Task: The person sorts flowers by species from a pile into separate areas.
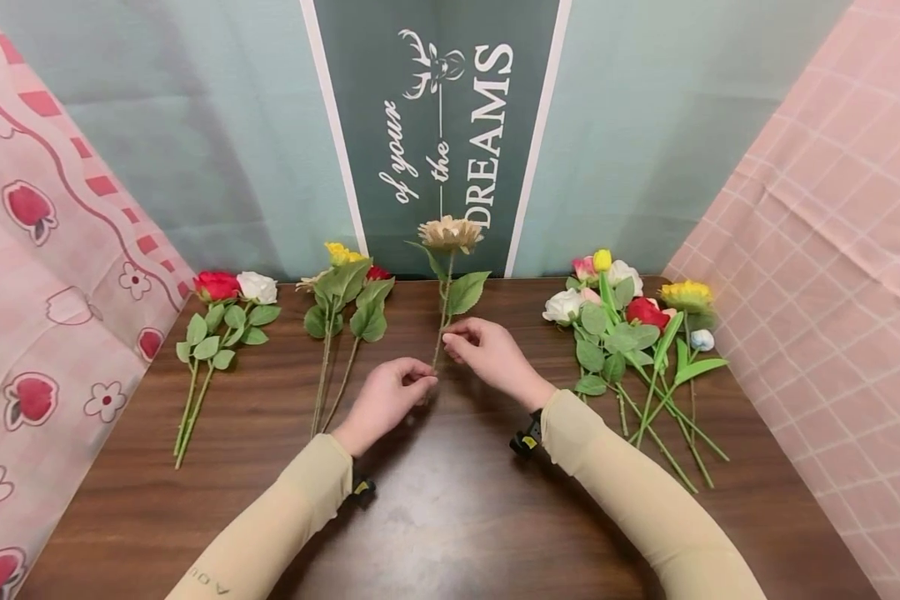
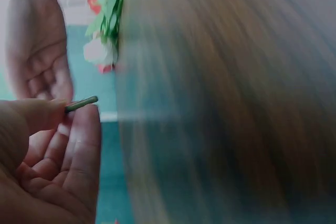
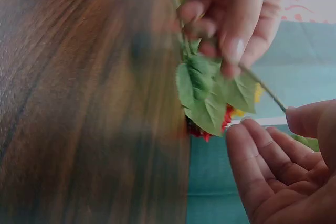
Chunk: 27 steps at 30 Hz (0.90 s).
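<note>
Above the middle of the wooden table (image 1: 450, 517), holding one beige flower (image 1: 450, 234) upright: left hand (image 1: 387, 398) pinching the stem end, right hand (image 1: 490, 353) gripping higher.

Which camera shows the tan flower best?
The head view: the whole tan flower shows, stem pinched by left hand and right hand. Left wrist shows only the stem's end; right wrist shows stem and leaves, no bloom.

Both hands (image 1: 438, 375) — fingertips pinched, close together
</note>
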Tool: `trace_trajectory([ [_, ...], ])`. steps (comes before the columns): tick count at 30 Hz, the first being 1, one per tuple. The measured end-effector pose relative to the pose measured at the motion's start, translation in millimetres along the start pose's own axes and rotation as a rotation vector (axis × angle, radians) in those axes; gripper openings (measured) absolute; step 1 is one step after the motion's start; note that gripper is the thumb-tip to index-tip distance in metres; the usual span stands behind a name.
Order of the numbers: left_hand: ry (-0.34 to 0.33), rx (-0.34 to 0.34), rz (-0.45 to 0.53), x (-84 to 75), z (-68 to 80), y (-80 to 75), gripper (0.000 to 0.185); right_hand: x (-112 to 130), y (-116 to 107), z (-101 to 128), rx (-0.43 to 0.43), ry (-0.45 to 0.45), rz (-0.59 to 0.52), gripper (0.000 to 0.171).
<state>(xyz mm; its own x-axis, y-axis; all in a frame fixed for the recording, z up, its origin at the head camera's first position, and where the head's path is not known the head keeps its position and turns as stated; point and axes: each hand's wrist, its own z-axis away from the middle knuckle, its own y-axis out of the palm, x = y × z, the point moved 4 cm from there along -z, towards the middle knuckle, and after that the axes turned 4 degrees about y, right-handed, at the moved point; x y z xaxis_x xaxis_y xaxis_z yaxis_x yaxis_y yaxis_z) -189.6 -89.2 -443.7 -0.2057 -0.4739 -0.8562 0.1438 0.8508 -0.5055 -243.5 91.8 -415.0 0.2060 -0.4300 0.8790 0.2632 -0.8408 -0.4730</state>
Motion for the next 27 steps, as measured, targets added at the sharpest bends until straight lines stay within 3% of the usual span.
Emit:
trace_trajectory([
  [7,0.004,0.036,-0.253,12.0,15.3,-43.9,0.005,0.3,8.2,4.0,0.001,-0.034,0.189,0.025],
  [12,0.024,0.062,-0.439,18.2,24.5,-62.4,0.004,4.4,16.3,2.4,0.001,-0.135,0.328,0.028],
  [16,-0.011,0.089,-0.496,21.9,29.9,-65.8,0.005,8.7,23.6,2.8,0.027,-0.208,0.403,0.029],
  [20,-0.026,0.091,-0.526,26.1,30.8,-62.7,0.009,9.2,30.2,5.0,0.073,-0.208,0.404,0.03],
  [23,0.018,0.07,-0.567,26.9,31.5,-60.1,0.019,8.2,34.1,5.7,0.093,-0.21,0.414,0.029],
  [27,0.124,0.027,-0.64,23.7,35.8,-57.4,0.013,6.4,36.7,5.7,0.098,-0.217,0.441,0.027],
])
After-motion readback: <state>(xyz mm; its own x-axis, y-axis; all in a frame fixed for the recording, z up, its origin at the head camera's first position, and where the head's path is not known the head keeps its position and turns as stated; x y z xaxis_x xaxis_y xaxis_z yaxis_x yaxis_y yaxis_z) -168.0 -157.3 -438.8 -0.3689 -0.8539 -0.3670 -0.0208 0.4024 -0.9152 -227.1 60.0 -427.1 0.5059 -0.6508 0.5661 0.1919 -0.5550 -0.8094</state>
